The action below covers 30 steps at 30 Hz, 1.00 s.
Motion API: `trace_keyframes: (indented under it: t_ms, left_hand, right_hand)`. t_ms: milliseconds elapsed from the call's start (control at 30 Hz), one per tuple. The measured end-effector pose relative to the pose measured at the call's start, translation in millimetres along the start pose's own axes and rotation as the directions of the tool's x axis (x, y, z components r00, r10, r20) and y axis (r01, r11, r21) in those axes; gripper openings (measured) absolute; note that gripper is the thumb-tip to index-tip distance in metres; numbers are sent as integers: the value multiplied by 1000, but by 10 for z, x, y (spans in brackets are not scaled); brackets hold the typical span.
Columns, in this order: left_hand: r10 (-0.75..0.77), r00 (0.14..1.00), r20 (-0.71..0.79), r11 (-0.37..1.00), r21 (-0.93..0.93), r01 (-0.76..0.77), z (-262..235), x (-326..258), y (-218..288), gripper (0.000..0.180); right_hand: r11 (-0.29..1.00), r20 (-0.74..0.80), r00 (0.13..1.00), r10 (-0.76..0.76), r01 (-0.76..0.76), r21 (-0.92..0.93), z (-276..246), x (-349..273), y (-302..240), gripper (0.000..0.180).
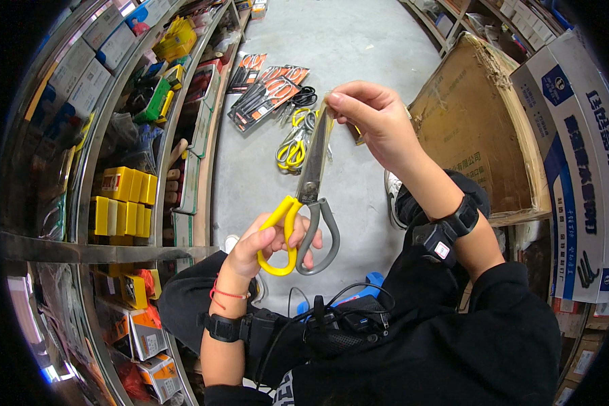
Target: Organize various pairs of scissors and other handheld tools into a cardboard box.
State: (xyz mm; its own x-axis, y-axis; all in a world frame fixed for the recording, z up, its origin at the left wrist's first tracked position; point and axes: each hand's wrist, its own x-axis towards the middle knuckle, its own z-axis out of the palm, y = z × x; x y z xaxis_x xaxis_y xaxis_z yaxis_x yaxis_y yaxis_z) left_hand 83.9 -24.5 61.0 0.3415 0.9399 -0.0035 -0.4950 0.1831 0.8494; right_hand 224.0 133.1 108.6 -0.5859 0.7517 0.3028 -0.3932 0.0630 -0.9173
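Head view: blade tips of the scissors [309,203] hidden behind the right hand [375,118], fingers [342,101] pinched together on them through a clear sleeve, hard to make out. Below, left hand [267,243] with fingers curled shut through the yellow loop, grey loop just beside. Beyond the fingertips, on the floor [358,47], loose scissors [292,145] and carded packs [267,91]. Left of the fingers, shelves [172,135] with yellow boxes [122,199]; right, a cardboard carton [477,128], contents unseen.
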Motion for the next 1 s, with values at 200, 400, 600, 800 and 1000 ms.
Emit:
trace_keyframes:
  t_ms: [200, 400, 600, 800, 1000]
  left_hand:
    - [-28, 1000, -13, 1000, 14, 28, 1, 4, 9, 46]
    - [-23, 1000, 7, 1000, -6, 23, -7, 1, -3, 46]
    - [-1, 1000, 16, 998, -58, 2, 15, 5, -10, 44]
    - [-2, 1000, -1, 999, -33, 2, -4, 21, 8, 47]
    - [-16, 1000, -1, 999, -40, 16, -27, -7, 1, 49]
  right_hand:
    - [988, 1, 998, 57, -57, 144, -20, 10, 39, 12]
    - [971, 19, 989, 145, -146, 188, 4, 5, 1, 13]
    - [982, 64, 986, 152, -158, 104, -15, -2, 0, 13]
    - [968, 112, 963, 244, -248, 27, 63, -41, 78, 16]
    - [982, 126, 974, 187, -191, 17, 93, -55, 113, 15]
